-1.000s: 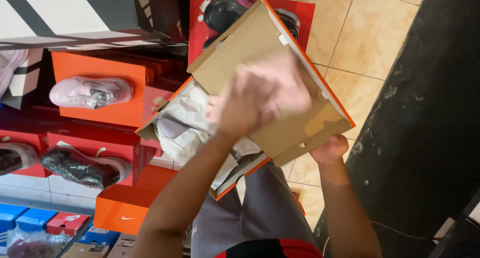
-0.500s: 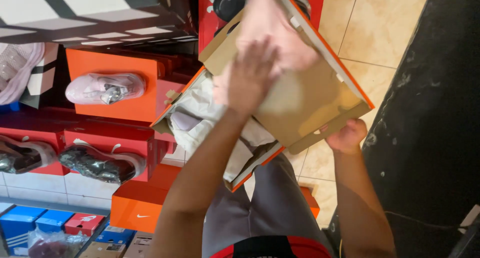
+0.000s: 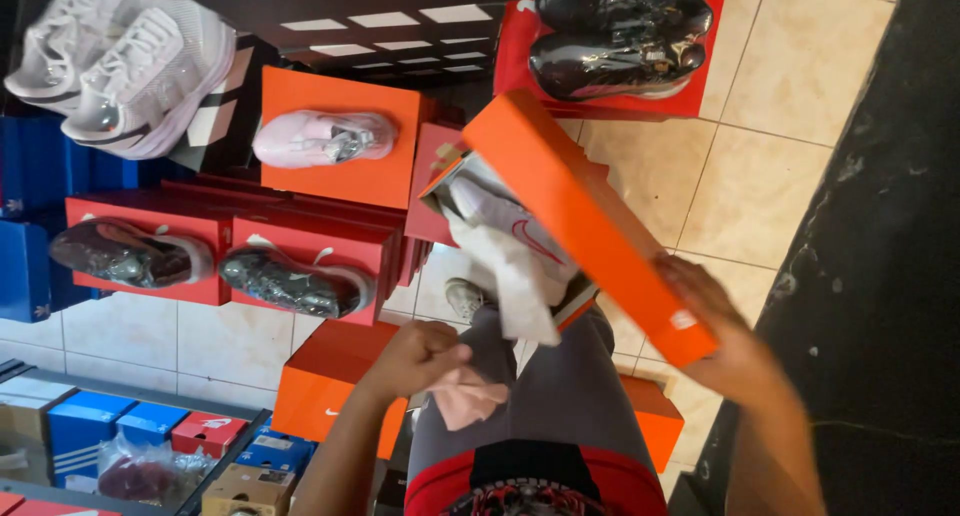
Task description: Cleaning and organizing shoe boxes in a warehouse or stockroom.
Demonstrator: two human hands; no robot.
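the right hand (image 3: 725,341) gripped the half-closed orange shoebox (image 3: 590,226), shoe and paper still protruding, while the left hand (image 3: 420,361) clenched a pink cloth (image 3: 465,396).

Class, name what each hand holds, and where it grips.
Left hand: crumpled pink cloth, bunched in fist. Right hand: orange cardboard shoebox lid, at its near end.

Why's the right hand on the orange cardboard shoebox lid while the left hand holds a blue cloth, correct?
Not quite: the cloth in the left hand is pink, not blue, as the head view shows. The right hand is on the orange cardboard shoebox lid.
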